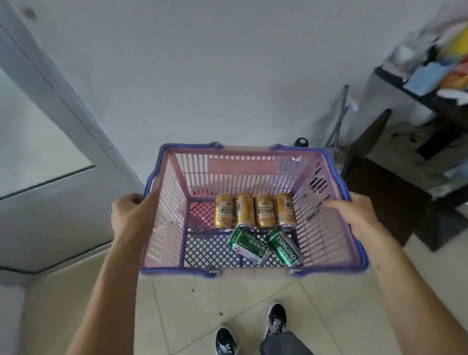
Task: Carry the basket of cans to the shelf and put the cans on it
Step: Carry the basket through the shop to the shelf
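I hold a pink plastic basket (243, 161) with a blue rim in front of me, above the floor. My left hand (131, 215) grips its left rim and my right hand (352, 212) grips its right rim. Inside lie several gold cans (254, 211) side by side in a row, and two green cans (268, 245) tilted in front of them. A dark shelf (400, 76) stands at the right edge, blurred, with coloured items on top.
A white wall fills the view ahead. A pale door or panel (38, 148) slants at the left. A thin metal stand (340, 119) leans near the shelf. Beige floor tiles (195, 307) lie below, with my two dark shoes on them.
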